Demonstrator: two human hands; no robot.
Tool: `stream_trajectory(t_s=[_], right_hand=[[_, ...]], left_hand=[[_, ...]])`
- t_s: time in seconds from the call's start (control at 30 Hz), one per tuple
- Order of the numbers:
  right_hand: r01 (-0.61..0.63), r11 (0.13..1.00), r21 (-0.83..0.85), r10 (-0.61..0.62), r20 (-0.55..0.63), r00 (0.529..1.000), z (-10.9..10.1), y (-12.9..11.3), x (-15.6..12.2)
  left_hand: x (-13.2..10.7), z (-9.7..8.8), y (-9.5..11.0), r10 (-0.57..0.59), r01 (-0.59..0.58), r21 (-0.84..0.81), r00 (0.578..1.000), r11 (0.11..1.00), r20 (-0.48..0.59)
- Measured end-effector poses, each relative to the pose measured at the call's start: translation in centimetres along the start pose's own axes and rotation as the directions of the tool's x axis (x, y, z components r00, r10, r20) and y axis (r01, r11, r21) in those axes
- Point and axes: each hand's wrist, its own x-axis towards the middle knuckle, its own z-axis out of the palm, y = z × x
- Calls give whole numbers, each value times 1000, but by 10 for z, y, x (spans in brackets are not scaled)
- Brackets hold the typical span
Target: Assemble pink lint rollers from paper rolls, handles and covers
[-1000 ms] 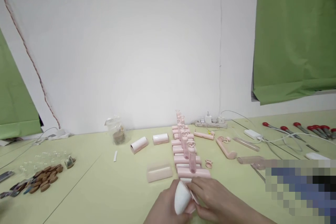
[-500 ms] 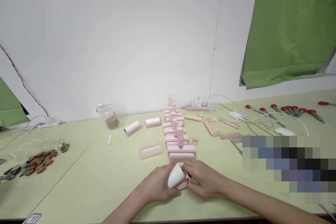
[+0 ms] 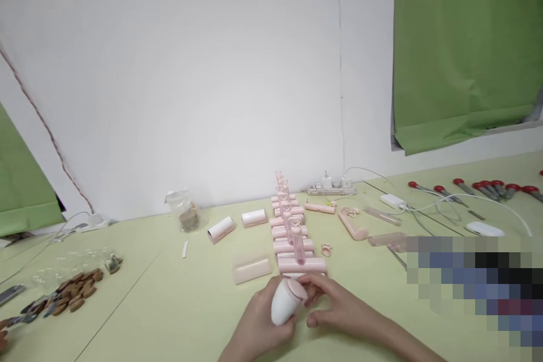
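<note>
My left hand [image 3: 254, 325] is wrapped round a small white roller with a pink end cap [image 3: 285, 300], held just above the pale green table [image 3: 169, 311]. My right hand [image 3: 339, 308] pinches at the pink end of the same roller from the right. Directly behind my hands stands a row of pink rollers with upright heart-topped handles [image 3: 292, 232], running away toward the wall.
A translucent pink cover [image 3: 251, 268] lies left of the row; two white rolls [image 3: 220, 230] lie farther back. A small bag [image 3: 184, 212] and a power strip [image 3: 331, 188] sit by the wall. Brown chips [image 3: 74, 291] lie at left, red-handled screwdrivers [image 3: 475, 189] at right.
The view has tilted down a little and shifted. The roller has turned in my hands, so its pink end faces up and my right fingers now sit on it.
</note>
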Motion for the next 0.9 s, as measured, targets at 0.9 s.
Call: stream_trajectory(t_s=[0.9], right_hand=[[196,980,-26,-191,-382,904,-8,-11,7]], left_hand=[[-44,-51,-59,-267,279,23,937,960,-226]])
